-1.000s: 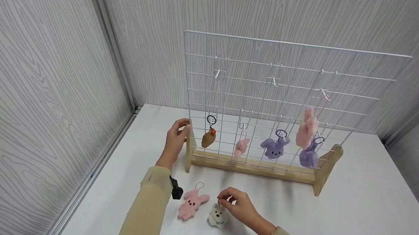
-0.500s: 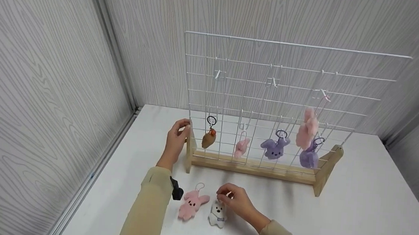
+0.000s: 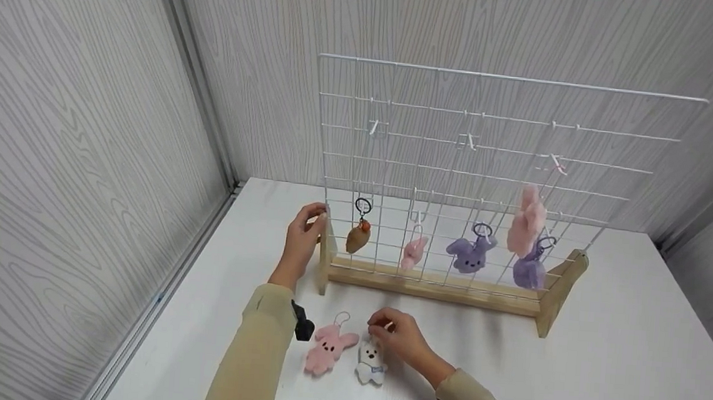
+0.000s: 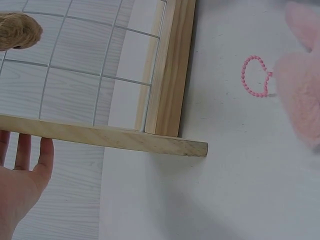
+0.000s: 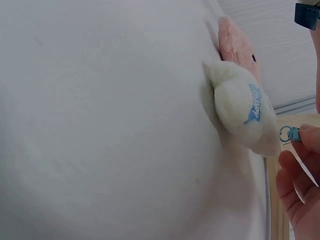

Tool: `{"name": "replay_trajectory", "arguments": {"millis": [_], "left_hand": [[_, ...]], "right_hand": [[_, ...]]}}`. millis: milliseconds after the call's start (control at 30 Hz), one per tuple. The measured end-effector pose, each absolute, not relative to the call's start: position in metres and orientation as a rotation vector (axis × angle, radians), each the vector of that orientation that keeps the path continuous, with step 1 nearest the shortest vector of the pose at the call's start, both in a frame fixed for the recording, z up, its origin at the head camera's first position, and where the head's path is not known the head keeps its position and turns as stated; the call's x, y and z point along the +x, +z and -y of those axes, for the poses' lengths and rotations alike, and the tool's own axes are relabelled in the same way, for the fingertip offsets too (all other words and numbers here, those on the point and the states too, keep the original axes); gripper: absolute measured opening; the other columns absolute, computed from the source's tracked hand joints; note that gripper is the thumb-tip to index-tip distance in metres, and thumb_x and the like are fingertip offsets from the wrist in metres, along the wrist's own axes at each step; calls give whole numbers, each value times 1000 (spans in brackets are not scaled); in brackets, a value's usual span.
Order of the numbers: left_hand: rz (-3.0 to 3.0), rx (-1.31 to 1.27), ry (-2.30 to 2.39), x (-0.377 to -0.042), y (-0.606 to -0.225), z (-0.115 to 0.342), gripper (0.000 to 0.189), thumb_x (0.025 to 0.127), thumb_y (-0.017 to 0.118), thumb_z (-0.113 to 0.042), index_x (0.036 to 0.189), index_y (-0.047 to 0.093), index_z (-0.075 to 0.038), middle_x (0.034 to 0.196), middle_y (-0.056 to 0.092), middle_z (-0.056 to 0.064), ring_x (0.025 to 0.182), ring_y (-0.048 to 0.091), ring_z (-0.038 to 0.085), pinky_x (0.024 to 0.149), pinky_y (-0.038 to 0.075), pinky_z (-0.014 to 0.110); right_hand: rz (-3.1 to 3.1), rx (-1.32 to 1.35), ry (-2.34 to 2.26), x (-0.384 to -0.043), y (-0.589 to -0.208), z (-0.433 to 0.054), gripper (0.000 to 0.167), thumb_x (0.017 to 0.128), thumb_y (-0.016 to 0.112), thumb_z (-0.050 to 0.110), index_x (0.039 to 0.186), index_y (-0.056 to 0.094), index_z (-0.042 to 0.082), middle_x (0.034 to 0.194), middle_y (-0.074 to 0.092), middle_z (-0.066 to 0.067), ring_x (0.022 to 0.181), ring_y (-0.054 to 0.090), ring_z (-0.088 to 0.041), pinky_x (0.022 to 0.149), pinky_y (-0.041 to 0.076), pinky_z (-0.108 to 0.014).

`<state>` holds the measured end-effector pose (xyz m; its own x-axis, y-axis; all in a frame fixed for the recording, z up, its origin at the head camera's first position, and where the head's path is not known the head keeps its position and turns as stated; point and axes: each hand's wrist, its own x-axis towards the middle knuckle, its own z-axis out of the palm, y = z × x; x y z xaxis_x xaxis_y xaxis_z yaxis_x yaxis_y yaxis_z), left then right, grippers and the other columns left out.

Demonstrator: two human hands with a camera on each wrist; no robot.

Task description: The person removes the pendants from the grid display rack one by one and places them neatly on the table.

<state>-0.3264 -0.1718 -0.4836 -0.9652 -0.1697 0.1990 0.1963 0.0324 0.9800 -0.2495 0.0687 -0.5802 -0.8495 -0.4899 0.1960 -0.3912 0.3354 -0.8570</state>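
Note:
My right hand [image 3: 406, 341] pinches the light-blue clasp [image 5: 294, 134] of a white plush keychain [image 3: 371, 364], a small bear-like figure with a blue patch on its front. The plush is low over the white table; whether it still rests there I cannot tell. Beside it lies a pink bunny plush [image 3: 328, 352] with a beaded pink loop [image 4: 244, 75]. At the rack's left end, my left hand [image 3: 302, 237] touches the outer side of the wooden end piece [image 4: 115, 137] with its fingertips. Its thumb is hidden in the left wrist view.
A white wire grid [image 3: 509, 79] stands on a wooden base [image 3: 431, 291]. From its hooks hang a brown plush [image 3: 358, 238], a small pink one [image 3: 413, 253], two purple ones [image 3: 470, 256] and a larger pink one [image 3: 527, 223]. Two upper hooks [image 3: 374, 127] carry nothing.
My right hand has moved slightly away from me, toward the rack, drawing up the white plush's top. The plush has turned, showing its blue patch. My left hand stays at the rack.

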Motion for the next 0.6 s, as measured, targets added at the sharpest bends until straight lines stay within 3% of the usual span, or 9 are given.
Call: {"name": "replay_trajectory", "arguments": {"millis": [600], "left_hand": [[2048,-10,-2050,-327,-483,173,30,97,52,-24,125,53,-14,125,50,5,107,53,23,87,46,42]], "right_hand": [[-2531,-703,-1499,-265,-590,-66,4,85,66,6,88,65,7,81,62,3,75,55,-13,66,47,-28]]}}
